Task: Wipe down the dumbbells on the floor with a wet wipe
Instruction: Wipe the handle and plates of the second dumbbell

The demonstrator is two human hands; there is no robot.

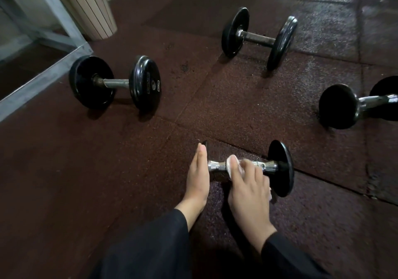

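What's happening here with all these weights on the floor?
A person is cleaning dumbbells. The right hand holds a white wet wipe around the chrome handle of the nearest dumbbell, while the left hand rests flat against its left plate. Three other dumbbells lie farther off on the rubber floor.

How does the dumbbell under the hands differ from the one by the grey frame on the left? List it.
The near dumbbell has a bright chrome handle; the left dumbbell has a dull, worn one. The near one is steadied by the left hand and wiped by the right hand holding a wet wipe; the left one lies untouched. Both have black plates and rest on the floor.
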